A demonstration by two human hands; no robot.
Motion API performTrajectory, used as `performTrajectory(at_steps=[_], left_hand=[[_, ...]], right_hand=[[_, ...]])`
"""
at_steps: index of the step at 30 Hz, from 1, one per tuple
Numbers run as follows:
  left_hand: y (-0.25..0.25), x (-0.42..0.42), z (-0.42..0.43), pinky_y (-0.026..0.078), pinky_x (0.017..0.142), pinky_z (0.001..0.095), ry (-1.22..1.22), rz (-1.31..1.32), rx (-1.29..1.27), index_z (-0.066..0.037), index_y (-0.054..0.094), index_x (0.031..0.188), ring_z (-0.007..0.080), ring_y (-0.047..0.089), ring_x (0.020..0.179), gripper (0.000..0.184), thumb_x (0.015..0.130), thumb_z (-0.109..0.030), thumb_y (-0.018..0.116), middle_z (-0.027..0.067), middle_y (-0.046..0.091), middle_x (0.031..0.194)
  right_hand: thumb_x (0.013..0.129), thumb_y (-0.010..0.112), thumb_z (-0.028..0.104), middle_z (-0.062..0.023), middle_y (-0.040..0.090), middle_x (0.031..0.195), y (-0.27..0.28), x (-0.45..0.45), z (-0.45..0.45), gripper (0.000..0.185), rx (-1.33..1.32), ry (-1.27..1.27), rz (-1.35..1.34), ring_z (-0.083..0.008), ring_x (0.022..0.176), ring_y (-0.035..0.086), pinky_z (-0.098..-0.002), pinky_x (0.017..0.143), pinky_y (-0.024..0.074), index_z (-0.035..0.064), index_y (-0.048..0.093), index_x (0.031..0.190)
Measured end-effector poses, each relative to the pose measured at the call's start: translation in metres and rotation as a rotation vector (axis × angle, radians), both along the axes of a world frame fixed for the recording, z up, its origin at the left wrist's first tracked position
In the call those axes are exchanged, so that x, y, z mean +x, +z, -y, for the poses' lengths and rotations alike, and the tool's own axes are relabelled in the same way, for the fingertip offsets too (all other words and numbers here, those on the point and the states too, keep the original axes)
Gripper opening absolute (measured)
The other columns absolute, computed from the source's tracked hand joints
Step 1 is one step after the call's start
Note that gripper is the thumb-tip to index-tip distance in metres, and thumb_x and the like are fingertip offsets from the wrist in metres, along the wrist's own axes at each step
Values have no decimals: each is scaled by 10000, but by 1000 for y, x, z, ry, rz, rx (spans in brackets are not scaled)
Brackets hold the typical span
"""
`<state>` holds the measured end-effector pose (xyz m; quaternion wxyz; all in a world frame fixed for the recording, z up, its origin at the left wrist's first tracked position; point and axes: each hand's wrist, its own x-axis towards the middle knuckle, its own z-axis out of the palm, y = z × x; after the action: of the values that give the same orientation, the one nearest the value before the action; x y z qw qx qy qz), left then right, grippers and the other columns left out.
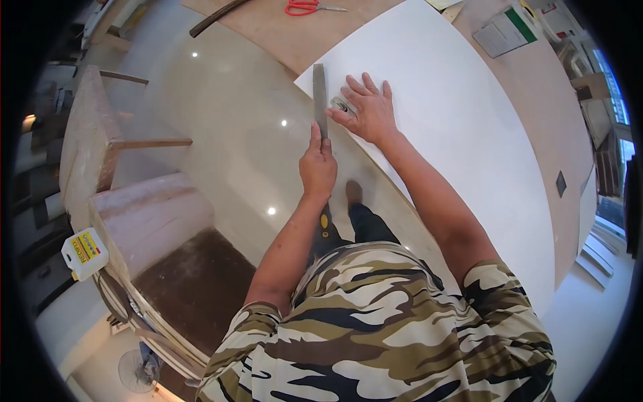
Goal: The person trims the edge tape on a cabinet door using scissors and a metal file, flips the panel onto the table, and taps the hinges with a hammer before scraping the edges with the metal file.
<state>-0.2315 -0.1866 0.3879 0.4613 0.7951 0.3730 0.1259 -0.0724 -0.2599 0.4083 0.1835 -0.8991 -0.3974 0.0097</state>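
Note:
My left hand (317, 167) is closed around a long flat metal file (319, 90), its index finger laid along the blade. A black handle end with yellow marks (325, 222) shows below my wrist. The file's far end lies against the edge of a white board (455, 134), close to its corner. My right hand (372, 114) rests on the board with its fingers spread. Beside its thumb is a small clear and silvery object (340, 105), partly covered, whose kind I cannot make out.
The board lies on a brown worktop (519, 87). Red-handled scissors (305, 7), a dark curved strip (216, 18), a green-and-white packet (506, 32) and a dark diamond-shaped piece (561, 184) are on or near it. Left stand a wooden box (154, 208) and a white-and-yellow container (85, 254).

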Motion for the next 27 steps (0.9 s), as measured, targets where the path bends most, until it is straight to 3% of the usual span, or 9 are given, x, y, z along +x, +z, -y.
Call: performTrajectory(at_steps=[6, 8, 11, 14, 17, 20, 23, 26, 27], left_hand=[[3, 0, 0, 535, 802, 377, 23, -42, 28, -54, 448, 1500, 350, 716, 882, 516, 1010, -174, 559, 259, 697, 1071], [19, 1, 5, 535, 816, 374, 61, -129, -78, -52, 443, 1501, 349, 721, 914, 517, 1010, -169, 558, 272, 690, 1096], [1, -18, 32, 543, 782, 431, 88, -38, -5, -100, 439, 1513, 415, 696, 910, 531, 1003, -185, 560, 272, 694, 1066], [-8, -22, 48, 536, 763, 437, 89, 97, -2, -74, 450, 1500, 426, 686, 908, 513, 1006, -164, 556, 308, 671, 1047], [-10, 3, 33, 538, 815, 385, 123, 56, -8, -45, 445, 1499, 363, 722, 932, 494, 1030, -172, 533, 296, 681, 1091], [2, 37, 4, 528, 752, 438, 178, 21, -45, -41, 454, 1487, 446, 673, 895, 492, 1018, -160, 543, 322, 658, 1032], [6, 38, -6, 528, 747, 443, 191, 58, -71, -41, 459, 1483, 449, 673, 872, 484, 1020, -158, 539, 316, 664, 998], [-5, 7, 26, 542, 796, 370, 188, 51, 10, -57, 440, 1505, 344, 726, 915, 505, 1027, -178, 546, 294, 691, 1057], [-6, -1, 37, 541, 803, 367, 171, 51, -9, -57, 440, 1504, 348, 724, 923, 507, 1025, -179, 550, 293, 691, 1064]], right_hand=[[912, 652, 501, -123, 616, 1398, -28, 3, -5, 482, 178, 127, -8, -327, 1382, 493, -498, 1197, 273, 119, 716, 1200], [914, 648, 510, -131, 606, 1406, -27, 3, -4, 511, 247, 136, -64, -323, 1387, 487, -508, 1201, 264, 84, 711, 1189], [906, 670, 487, -142, 603, 1405, -29, 3, -2, 517, 336, 141, -123, -330, 1389, 484, -516, 1205, 258, 51, 707, 1182], [899, 685, 471, -151, 616, 1385, -31, 5, -2, 523, 393, 139, -136, -342, 1384, 487, -518, 1207, 260, 32, 703, 1183], [896, 691, 464, -160, 626, 1368, -35, 7, -1, 527, 388, 148, -115, -352, 1379, 491, -518, 1206, 264, 23, 703, 1183], [894, 694, 457, -165, 629, 1364, -36, 8, -1, 525, 397, 151, -125, -353, 1379, 491, -515, 1207, 265, 17, 706, 1181], [892, 695, 454, -169, 629, 1364, -35, 9, 0, 527, 404, 151, -147, -353, 1381, 490, -512, 1208, 263, 12, 708, 1180], [890, 696, 451, -177, 630, 1359, -35, 9, -1, 527, 419, 155, -152, -358, 1379, 492, -513, 1207, 264, 10, 709, 1178], [890, 696, 450, -180, 631, 1357, -35, 9, -2, 526, 424, 154, -151, -359, 1378, 493, -513, 1207, 265, 10, 710, 1177]])
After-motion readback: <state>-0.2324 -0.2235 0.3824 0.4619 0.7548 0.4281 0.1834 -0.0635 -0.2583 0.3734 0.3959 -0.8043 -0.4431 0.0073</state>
